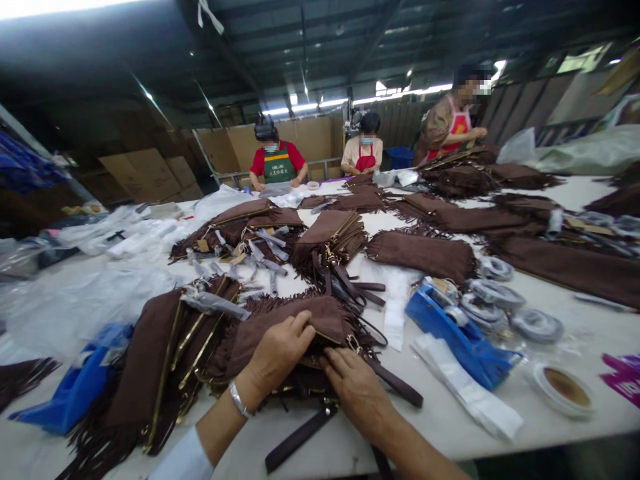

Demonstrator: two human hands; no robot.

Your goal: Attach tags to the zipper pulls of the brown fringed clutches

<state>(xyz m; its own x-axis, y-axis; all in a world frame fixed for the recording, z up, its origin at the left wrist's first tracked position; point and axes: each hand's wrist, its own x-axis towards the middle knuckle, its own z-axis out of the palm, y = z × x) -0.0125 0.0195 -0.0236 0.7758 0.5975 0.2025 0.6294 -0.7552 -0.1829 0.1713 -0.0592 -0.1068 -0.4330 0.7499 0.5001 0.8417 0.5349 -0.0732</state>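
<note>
A brown fringed pouch [300,313] with a gold zip lies on a small pile of like pouches in front of me. My left hand [280,350] is closed on its zip edge, the fingers bent over the top panel. On the other side of the zip opening, my right hand [355,383] grips the pouch, its fingertips partly hidden at the edge. Dark wrist straps [395,383] with gold clasps hang out to the right. Close by on the left, more pouches [145,367] lean in a stack with their gold zips showing.
Blue tape dispensers [460,333] [75,393] stand on both sides. Coiled straps in clear wrap [537,325], white strips [467,383] and a round tub [563,390] lie right. Plastic bags [85,313] cover the left. Several pouch stacks [420,253] lie beyond. Co-workers [280,163] work across the table.
</note>
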